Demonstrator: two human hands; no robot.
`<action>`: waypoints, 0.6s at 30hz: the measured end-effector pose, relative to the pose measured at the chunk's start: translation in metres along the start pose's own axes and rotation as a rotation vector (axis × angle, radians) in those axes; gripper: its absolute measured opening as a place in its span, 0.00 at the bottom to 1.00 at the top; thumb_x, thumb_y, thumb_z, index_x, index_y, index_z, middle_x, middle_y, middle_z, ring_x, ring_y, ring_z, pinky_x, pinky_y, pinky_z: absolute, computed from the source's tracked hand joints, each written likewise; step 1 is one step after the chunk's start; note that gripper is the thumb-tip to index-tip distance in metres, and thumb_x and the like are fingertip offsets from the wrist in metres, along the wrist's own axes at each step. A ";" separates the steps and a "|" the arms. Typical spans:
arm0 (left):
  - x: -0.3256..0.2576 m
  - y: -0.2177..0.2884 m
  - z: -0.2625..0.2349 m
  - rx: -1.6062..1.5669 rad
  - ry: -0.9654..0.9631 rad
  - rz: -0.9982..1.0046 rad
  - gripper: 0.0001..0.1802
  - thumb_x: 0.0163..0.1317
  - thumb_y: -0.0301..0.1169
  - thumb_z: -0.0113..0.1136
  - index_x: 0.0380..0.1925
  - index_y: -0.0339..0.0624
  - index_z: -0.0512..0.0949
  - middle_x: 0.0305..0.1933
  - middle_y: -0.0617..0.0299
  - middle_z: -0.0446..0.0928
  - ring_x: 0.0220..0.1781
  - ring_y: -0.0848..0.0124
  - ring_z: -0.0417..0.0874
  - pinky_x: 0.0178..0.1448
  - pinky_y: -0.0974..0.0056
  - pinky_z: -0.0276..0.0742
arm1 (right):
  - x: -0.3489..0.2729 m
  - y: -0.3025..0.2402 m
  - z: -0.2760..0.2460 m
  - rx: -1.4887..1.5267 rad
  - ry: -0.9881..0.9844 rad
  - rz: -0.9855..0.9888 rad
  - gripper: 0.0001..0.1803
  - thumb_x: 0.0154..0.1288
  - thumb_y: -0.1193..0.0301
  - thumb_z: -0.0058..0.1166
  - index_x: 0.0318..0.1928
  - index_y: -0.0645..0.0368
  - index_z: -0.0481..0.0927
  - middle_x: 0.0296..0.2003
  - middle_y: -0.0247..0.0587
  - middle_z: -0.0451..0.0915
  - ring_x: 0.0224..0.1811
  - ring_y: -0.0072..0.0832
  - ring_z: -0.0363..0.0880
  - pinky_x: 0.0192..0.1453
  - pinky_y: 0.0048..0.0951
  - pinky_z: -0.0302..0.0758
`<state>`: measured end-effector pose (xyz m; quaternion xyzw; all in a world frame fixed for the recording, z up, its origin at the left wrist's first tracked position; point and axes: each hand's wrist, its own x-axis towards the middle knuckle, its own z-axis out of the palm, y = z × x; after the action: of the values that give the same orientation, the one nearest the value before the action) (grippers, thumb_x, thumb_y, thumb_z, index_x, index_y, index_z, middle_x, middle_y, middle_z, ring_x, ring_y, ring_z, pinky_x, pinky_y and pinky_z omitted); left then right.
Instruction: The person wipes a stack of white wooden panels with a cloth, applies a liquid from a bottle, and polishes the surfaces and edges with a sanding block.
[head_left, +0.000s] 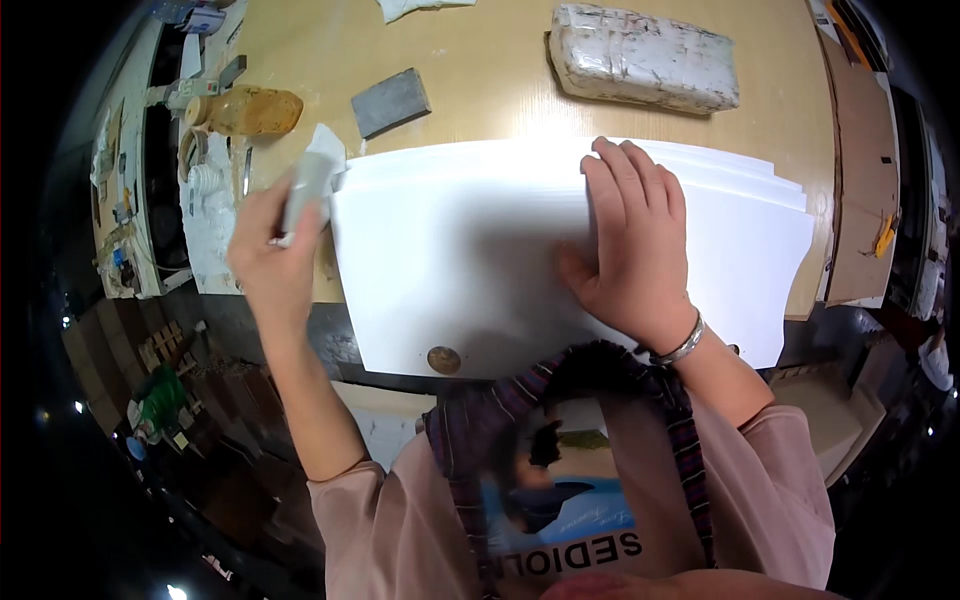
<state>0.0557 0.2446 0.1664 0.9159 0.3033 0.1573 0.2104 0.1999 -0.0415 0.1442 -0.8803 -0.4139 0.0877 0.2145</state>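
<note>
A stack of white panels (430,250) lies across the table in front of me, its edges stepped at the far right. Near the front edge of the top panel is a round brown hole or disc (444,360). My right hand (635,235) rests on the panel with its fingers stretched toward the far edge; a metal bracelet circles that wrist. At the panel's left edge, my left hand (280,240) grips a grey block (310,188), slightly smeared by motion. White crumpled cloth or paper (327,150) shows beside the block.
Beyond the stack lie a flat grey block (391,103) and a long bundle wrapped in white tape (645,60). An amber bottle (250,110) rests on its side at the left, near white paper or plastic (210,220). Brown cardboard (862,170) stands along the right edge.
</note>
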 end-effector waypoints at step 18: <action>0.006 -0.238 0.021 -0.349 0.341 -0.340 0.21 0.55 0.32 0.68 0.49 0.38 0.76 0.34 0.56 0.81 0.35 0.64 0.81 0.42 0.62 0.76 | 0.000 -0.020 0.009 -0.149 0.141 -0.079 0.32 0.53 0.66 0.56 0.58 0.68 0.69 0.60 0.56 0.70 0.65 0.52 0.64 0.70 0.49 0.57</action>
<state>-0.0476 0.4160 0.0350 0.7624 0.4518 0.3211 0.3339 0.1829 -0.0274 0.1450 -0.8808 -0.4376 -0.0140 0.1802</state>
